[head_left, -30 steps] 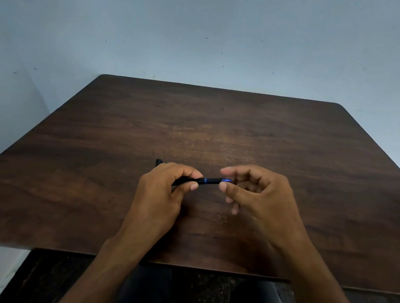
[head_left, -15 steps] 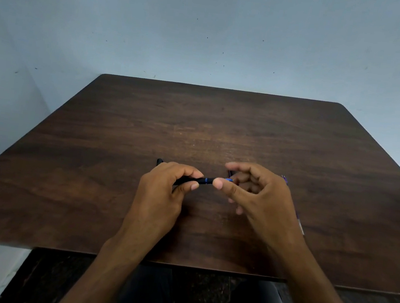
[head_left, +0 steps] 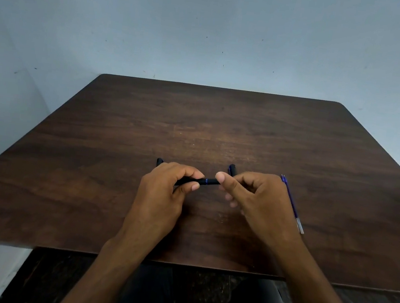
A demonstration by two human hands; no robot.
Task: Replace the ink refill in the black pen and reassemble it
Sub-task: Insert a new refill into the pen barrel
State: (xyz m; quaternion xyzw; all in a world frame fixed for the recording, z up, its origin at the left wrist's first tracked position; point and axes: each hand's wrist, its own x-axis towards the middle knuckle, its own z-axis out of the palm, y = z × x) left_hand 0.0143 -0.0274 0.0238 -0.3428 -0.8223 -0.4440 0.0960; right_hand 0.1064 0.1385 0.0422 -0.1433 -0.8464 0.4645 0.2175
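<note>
**Both hands hold the black pen over the wooden table**

Fingers [head_left: 186, 173] of the left hand [head_left: 161, 196] are curled around the slim black pen with a thin blue ring [head_left: 205, 181], with the thumb pressing on it from the near side. This hand covers most of the left part of the barrel, and only the black far end comes out behind the knuckles on the left. On the other side, the right hand [head_left: 260, 205] pinches the right end of the same pen between the thumb and the curled index finger, so the tip of the pen is hidden and I cannot tell how it looks. The other fingers of this hand are folded under the palm. The short visible part of the barrel, with the blue ring, lies between the two hands, almost level and running from left to right.

The pen is held just above the dark brown wooden table [head_left: 91, 176], near the middle of its near half. I cannot tell if the hands touch the surface.

Just behind the right hand, a small black piece with a blue edge [head_left: 232, 169] shows on the table, partly hidden by the fingers. To the right of this hand lie thin blue ink refills with a pale end [head_left: 291, 201], pointing from far to near and close to the wrist. Behind the table there is a pale blue wall [head_left: 206, 40]
</note>
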